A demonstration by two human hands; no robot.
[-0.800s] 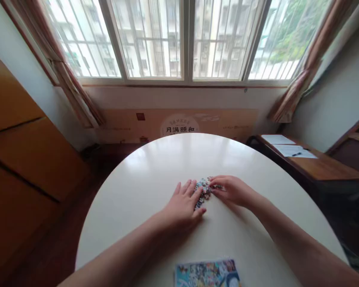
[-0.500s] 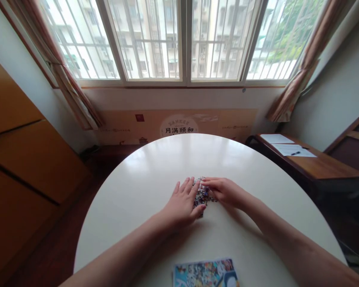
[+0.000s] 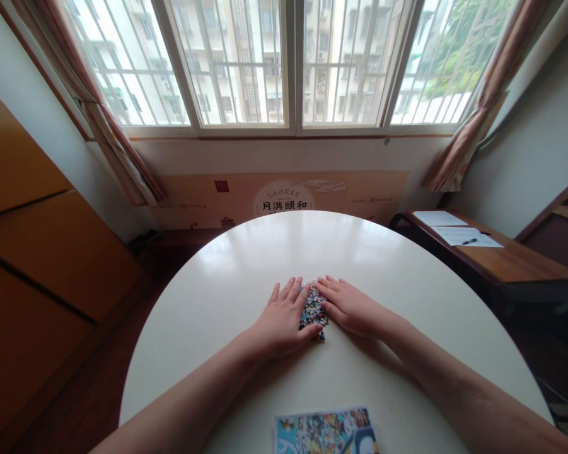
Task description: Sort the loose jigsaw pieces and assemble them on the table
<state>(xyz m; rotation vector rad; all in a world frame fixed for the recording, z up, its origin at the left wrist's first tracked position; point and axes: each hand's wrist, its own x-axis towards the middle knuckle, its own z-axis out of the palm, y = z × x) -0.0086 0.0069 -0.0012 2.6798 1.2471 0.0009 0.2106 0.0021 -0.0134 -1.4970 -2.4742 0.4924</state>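
Note:
A small heap of jigsaw puzzle pieces (image 3: 314, 308), many-coloured and tiny, lies on the white round table (image 3: 208, 328) between my hands. My left hand (image 3: 284, 318) rests palm down along the heap's left side, fingers spread and the thumb across its near end. Along the right side lies my right hand (image 3: 350, 306), also palm down with its fingers stretched out, touching the pieces. Parts of the heap are hidden under both hands. Nearer to me is a colourful printed picture (image 3: 326, 432), cut off by the lower edge of the view.
To the right stands a wooden side table (image 3: 524, 261) bearing white papers (image 3: 463, 236) and a dark pen (image 3: 469, 241). Orange-brown cabinets (image 3: 33, 265) are on the left. A printed beige panel (image 3: 189, 189) leans below the barred window (image 3: 246, 63).
My right hand has flattened and spread its fingers against the heap. My left hand has shifted slightly left. The pieces between them are now more visible.

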